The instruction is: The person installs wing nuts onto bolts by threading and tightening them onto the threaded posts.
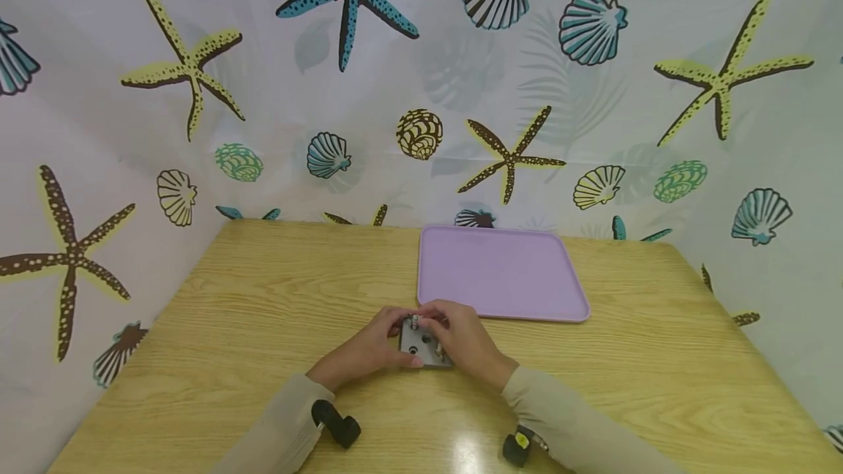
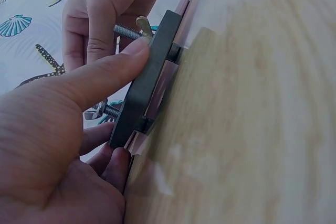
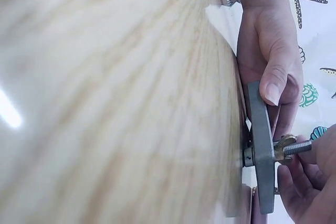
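Note:
A grey metal plate (image 1: 429, 358) with holes is held just above the wooden table. My left hand (image 1: 374, 346) grips its left side, thumb on the near edge and fingers at the far side. Two threaded bolts stand up from the plate. At the far left corner, my right hand (image 1: 464, 339) pinches the silver bolt (image 1: 414, 322) between thumb and fingertips; the exact contact is partly hidden. The other bolt (image 3: 299, 148), near the right edge, carries a brass wing nut (image 3: 285, 144) beneath my right hand. Dark fittings (image 2: 175, 52) protrude under the plate (image 2: 144, 85).
A purple tray (image 1: 500, 273) lies on the table (image 1: 296, 276) just beyond my hands, toward the back right. Behind and beside the table hangs a white cloth (image 1: 395, 86) printed with starfish and shells. Dark wrist mounts (image 1: 337, 424) sit on both sleeves.

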Demonstrator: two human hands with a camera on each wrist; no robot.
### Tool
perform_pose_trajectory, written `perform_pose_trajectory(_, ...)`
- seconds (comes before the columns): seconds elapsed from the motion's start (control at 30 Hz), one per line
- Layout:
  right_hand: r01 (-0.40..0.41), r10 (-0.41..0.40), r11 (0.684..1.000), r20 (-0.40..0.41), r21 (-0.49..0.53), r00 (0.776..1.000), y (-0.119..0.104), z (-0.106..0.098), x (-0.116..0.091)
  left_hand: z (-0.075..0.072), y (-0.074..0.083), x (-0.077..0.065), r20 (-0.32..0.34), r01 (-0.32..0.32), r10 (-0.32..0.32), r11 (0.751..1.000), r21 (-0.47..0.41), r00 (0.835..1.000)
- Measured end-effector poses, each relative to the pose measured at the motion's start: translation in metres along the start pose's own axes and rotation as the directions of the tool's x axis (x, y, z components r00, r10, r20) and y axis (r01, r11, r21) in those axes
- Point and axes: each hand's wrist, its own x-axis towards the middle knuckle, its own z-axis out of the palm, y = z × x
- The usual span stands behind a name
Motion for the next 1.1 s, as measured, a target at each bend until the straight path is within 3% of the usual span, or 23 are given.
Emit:
perform_pose_trajectory(0.33, 0.020, -0.020, 1.000, -0.004, -0.022, 1.000, 0.0007, 0.0036, 0.0011, -0.0007, -0.0002, 0.0006, 0.007, -0.028, 0.027, 1.000, 0.007, 1.000)
perform_pose_trajectory(0.53, 0.051, -0.051, 0.999, -0.017, -0.019, 0.999, -0.0001, 0.0061, 0.0019, -0.0005, 0.0000, -0.0010, 0.007, -0.006, 0.006, 1.000, 0.013, 1.000)
perform_pose_trajectory(0.83, -0.005, 0.004, 0.998, -0.024, -0.055, 1.000, -0.0016, 0.0027, 0.0013, -0.0009, 0.0076, -0.0034, 0.006, -0.002, 0.002, 1.000, -0.022, 1.000)
perform_pose_trajectory(0.9, -0.013, 0.011, 0.999, -0.027, -0.050, 1.000, -0.0012, 0.0009, 0.0009, 0.0003, 0.0010, -0.0006, -0.002, 0.015, -0.015, 1.000, -0.011, 1.000)
perform_pose_trajectory(1.1, -0.013, 0.012, 0.998, -0.018, -0.058, 1.000, 0.0019, -0.0019, -0.0007, 0.0001, 0.0003, -0.0005, -0.008, 0.042, -0.042, 0.999, -0.011, 0.999)
